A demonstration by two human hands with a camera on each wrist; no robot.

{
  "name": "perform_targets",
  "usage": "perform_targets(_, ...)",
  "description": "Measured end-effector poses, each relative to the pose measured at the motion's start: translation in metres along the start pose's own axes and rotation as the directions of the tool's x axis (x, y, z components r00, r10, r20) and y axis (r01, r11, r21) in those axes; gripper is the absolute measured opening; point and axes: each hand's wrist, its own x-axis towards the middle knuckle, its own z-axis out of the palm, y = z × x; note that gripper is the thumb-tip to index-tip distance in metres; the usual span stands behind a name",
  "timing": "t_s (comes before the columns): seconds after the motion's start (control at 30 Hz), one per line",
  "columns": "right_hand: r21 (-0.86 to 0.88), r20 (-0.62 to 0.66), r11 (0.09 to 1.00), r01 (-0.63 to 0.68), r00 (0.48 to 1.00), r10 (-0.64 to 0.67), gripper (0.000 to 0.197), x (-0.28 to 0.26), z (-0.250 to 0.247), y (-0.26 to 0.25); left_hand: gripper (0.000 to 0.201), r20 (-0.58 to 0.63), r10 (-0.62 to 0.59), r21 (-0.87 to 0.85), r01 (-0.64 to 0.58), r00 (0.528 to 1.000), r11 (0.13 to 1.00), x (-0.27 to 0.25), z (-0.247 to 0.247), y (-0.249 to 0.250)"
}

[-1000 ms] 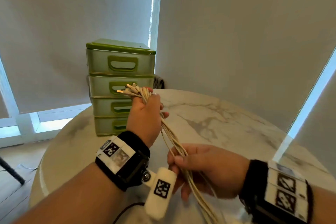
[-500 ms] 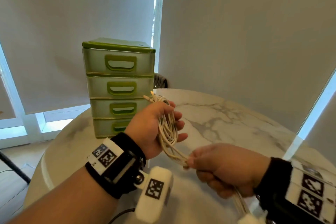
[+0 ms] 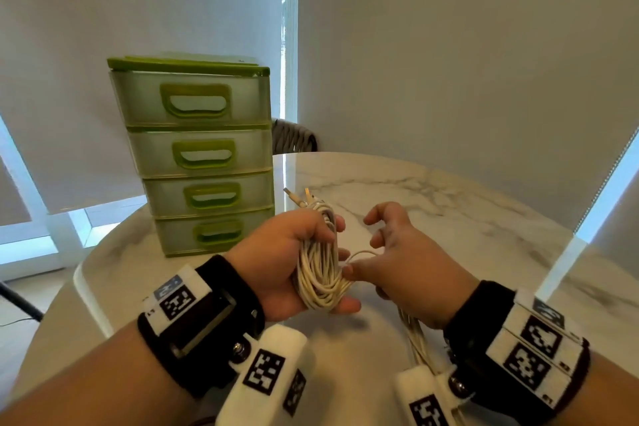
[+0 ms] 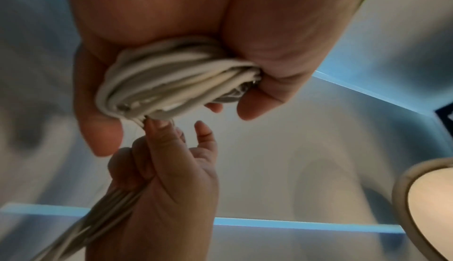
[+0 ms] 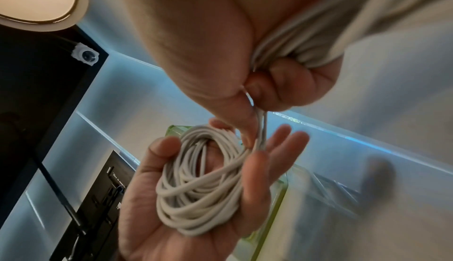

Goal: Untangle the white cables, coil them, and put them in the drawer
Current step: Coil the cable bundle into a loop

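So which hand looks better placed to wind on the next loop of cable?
Probably the right hand: it pinches the loose cable tail, while the left hand is full holding the coil.

Round marble table; woven chair back behind far edge; grey roller blinds cover windows.

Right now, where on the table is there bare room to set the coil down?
Bare marble table lies right of the green drawer unit, beyond both hands. The crowded spot is near the front edge: left hand grips the coil, right hand pinches the trailing cables.
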Motion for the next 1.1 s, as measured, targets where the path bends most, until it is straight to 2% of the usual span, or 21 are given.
perform_targets(0.13,-0.05,-0.004,0.994,0.1,0.995,-0.1,0.061,0.001,-0.001,0.004,0.038,0.096,-0.127,0.049,0.123,0.987,0.991,0.001,-0.004,0.0)
perform_targets(0.2,0.028,0.067,0.994,0.102,0.992,-0.104,0.062,-0.002,-0.002,0.004,0.037,0.12,-0.175,0.109,0.163,0.977,0.981,-0.003,-0.004,0.002)
perform_targets(0.27,0.049,0.165,0.996,0.069,0.983,-0.077,0.063,-0.002,-0.008,0.005,0.036,0.073,-0.192,0.258,0.168,0.979,0.952,-0.008,-0.001,0.001)
perform_targets(0.3,0.049,0.216,0.998,0.025,0.976,-0.035,0.066,-0.001,-0.014,0.006,0.037,0.009,-0.152,0.345,0.14,0.988,0.928,-0.009,-0.001,0.0)
perform_targets(0.37,0.146,0.327,0.981,-0.123,0.942,0.07,0.066,0.005,-0.029,0.012,0.036,-0.157,0.045,0.457,0.032,0.987,0.889,-0.007,-0.001,0.001)
perform_targets(0.43,0.304,0.487,0.905,-0.296,0.865,0.12,0.042,0.006,-0.04,0.014,0.025,-0.288,0.253,0.462,-0.097,0.924,0.882,-0.004,-0.004,0.007)
perform_targets(0.5,0.387,0.612,0.815,-0.432,0.781,0.124,0.02,0.001,-0.038,0.011,0.025,-0.367,0.367,0.41,-0.205,0.855,0.888,-0.004,-0.005,0.016)
perform_targets(0.53,0.449,0.629,0.761,-0.469,0.771,0.104,0.014,0.0,-0.035,0.011,0.026,-0.388,0.394,0.384,-0.242,0.833,0.891,-0.003,-0.005,0.018)
perform_targets(0.6,0.616,0.564,0.625,-0.48,0.822,0.076,0.017,0.003,-0.029,0.004,0.025,-0.389,0.411,0.343,-0.285,0.824,0.895,-0.004,-0.004,0.021)
perform_targets(0.67,0.764,0.428,0.496,-0.412,0.9,0.088,0.02,0.0,-0.03,-0.008,0.021,-0.361,0.382,0.308,-0.278,0.851,0.91,-0.005,-0.001,0.017)
perform_targets(0.7,0.815,0.36,0.451,-0.364,0.928,0.099,0.021,-0.004,-0.031,-0.013,0.018,-0.35,0.366,0.297,-0.269,0.862,0.916,-0.005,0.002,0.015)
perform_targets(0.77,0.86,0.272,0.422,-0.288,0.957,0.097,0.02,-0.014,-0.03,-0.019,0.02,-0.347,0.346,0.312,-0.24,0.872,0.919,-0.004,0.006,0.01)
perform_targets(0.87,0.875,0.182,0.451,-0.177,0.983,0.032,0.014,-0.027,-0.014,-0.02,0.053,-0.366,0.36,0.403,-0.203,0.858,0.892,-0.001,0.013,0.004)
perform_targets(0.97,0.787,0.034,0.617,-0.008,0.999,-0.031,0.018,-0.033,0.0,-0.017,0.073,-0.37,0.382,0.505,-0.162,0.847,0.848,0.003,0.019,-0.004)
perform_targets(1.1,0.696,0.019,0.705,0.133,0.979,-0.203,0.021,-0.039,0.011,-0.015,0.051,-0.405,0.44,0.487,-0.218,0.801,0.846,0.005,0.023,-0.011)
